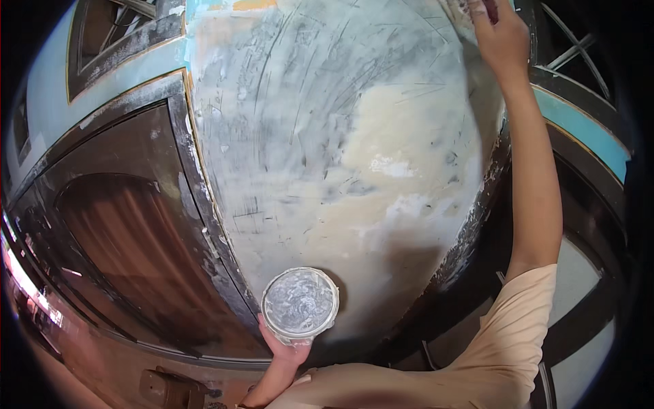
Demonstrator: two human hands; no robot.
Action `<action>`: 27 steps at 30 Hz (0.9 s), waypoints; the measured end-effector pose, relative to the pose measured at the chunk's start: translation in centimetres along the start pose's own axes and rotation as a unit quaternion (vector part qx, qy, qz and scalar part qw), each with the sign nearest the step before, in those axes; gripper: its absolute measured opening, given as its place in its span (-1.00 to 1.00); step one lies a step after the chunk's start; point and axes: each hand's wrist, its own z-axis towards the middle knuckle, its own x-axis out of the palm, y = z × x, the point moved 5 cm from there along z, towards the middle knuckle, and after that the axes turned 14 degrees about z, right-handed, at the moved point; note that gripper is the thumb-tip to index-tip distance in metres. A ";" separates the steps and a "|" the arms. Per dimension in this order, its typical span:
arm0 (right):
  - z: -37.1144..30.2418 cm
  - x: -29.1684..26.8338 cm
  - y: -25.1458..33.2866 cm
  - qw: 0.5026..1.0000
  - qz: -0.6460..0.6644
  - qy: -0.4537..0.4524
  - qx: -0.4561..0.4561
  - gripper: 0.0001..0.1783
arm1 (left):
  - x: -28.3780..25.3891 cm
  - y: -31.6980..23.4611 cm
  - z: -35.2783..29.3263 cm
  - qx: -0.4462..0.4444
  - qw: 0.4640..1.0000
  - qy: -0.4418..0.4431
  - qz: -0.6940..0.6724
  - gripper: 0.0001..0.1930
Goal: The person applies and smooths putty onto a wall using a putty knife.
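Low in the middle of the head view, my left hand [289, 349] is closed around a round tub [301, 335] with a smeared rim. Greyish-white paste [300, 302] coats its inside. My right arm stretches up to the top right, and my right hand [503, 37] is closed on a paste-smeared tool with a dark red part [490, 9]. The picture's upper edge cuts the tool off, so its full shape is hidden. Before me rises a wall [286, 136] with grey scuffed areas and a cream patch [388, 129]. The right hand is by its upper right edge.
Left of the wall is a dark wooden door [129, 238] with an arched panel and a paint-chipped frame [194, 157]. Dark frames with a turquoise band [579, 129] stand on the right. A brown wooden object [170, 390] is at the lower left.
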 end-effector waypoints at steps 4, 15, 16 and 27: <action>0.4 1.8 2.8 0.997 0.033 0.046 -0.051 -0.74 | -0.6 -1.4 -0.1 -0.008 1.000 -0.001 -0.017 -0.21; 5.7 8.9 10.3 0.982 0.091 0.048 -0.161 -0.70 | -3.4 -4.3 0.0 0.005 1.000 -0.018 -0.009 -0.20; 5.8 10.0 11.2 0.978 0.106 0.043 -0.172 -0.71 | -3.8 -4.4 0.2 0.008 1.000 -0.016 -0.010 -0.19; 6.7 14.7 17.9 0.966 0.123 0.153 -0.169 -0.78 | -4.7 -6.9 0.7 0.033 0.999 -0.025 -0.016 -0.20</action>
